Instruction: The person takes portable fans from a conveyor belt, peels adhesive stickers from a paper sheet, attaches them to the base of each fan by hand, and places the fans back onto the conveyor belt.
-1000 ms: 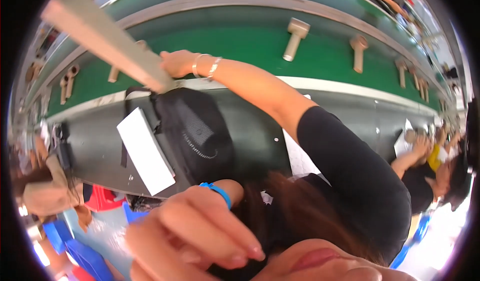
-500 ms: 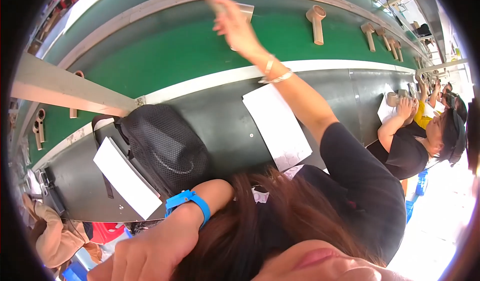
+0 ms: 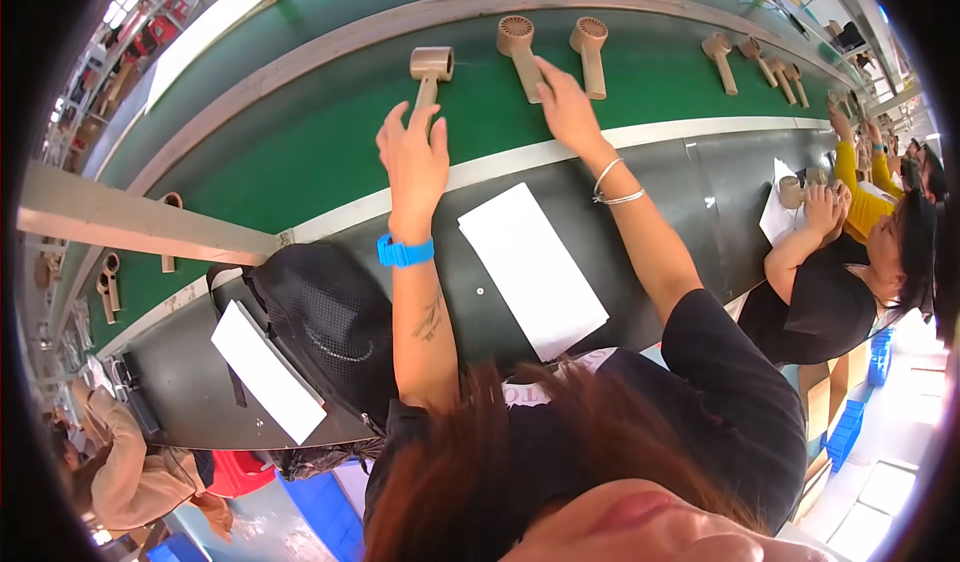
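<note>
My left hand (image 3: pixel 412 167), with a blue wristband, reaches over the near edge of the green belt with its fingers spread. Its fingertips overlap the lower handle of a beige hair dryer (image 3: pixel 432 64) whose barrel lies sideways; I see no closed grip. My right hand (image 3: pixel 570 114), with silver bangles, has fingers stretched out against the right side of the handle of a second hair dryer (image 3: pixel 516 34). That handle shows almost whole, and the round slatted end faces up. Just right of this hand lies a third hair dryer (image 3: pixel 590 37).
White paper (image 3: pixel 535 272) lies on the dark bench before me. A black mesh backpack (image 3: pixel 325 312) and another paper stack (image 3: pixel 265 372) are at left, beside a beige post (image 3: pixel 140 217). More hair dryers lie along the belt (image 3: pixel 300 142). A co-worker (image 3: pixel 820 282) sits at right.
My right hand has come down and right from the far rail; the hair dryer it carried now lies on the belt. My left hand has risen from beside my body to the belt. Other hair dryers have shifted left.
</note>
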A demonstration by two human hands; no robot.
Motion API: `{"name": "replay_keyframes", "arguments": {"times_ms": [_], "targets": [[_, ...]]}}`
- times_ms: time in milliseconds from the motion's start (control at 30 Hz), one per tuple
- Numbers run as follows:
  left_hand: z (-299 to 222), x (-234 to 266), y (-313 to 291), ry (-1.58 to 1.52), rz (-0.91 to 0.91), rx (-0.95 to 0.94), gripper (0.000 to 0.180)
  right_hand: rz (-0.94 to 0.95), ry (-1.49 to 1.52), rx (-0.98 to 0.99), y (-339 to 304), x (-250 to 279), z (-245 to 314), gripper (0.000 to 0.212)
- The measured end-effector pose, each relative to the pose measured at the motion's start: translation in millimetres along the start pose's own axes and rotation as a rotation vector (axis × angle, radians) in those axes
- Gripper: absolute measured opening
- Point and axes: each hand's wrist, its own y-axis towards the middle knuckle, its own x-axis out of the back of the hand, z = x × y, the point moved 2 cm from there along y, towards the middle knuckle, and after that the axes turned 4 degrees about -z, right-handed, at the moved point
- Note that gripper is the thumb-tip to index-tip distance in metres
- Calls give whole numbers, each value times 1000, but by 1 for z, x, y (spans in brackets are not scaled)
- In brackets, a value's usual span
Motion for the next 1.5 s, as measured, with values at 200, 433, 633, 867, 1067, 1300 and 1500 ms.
{"name": "replay_keyframes", "arguments": {"times_ms": [200,433,633,867,1067,1300,1500], "targets": [[40,-30,7,294,166,88,25,-64,-101,-138,12,55,-48,28],[59,-37,22,370,-131,72,31,74,7,-308,9,54,-69,30],[58,-29,27,519,-301,115,30,132,-24,205,14,33,-13,39],[10,-47,33,-360,18,-18,30,371,264,353,35,-12,14,37],[-34,-43,27,-1096,172,260,45,443,526,33,53,24,84,37],[-75,-1,27,-1179,111,70,47,372,802,18,50,70,129,40],[-107,19,22,-1192,128,45,46,344,864,43,43,103,147,40]]}}
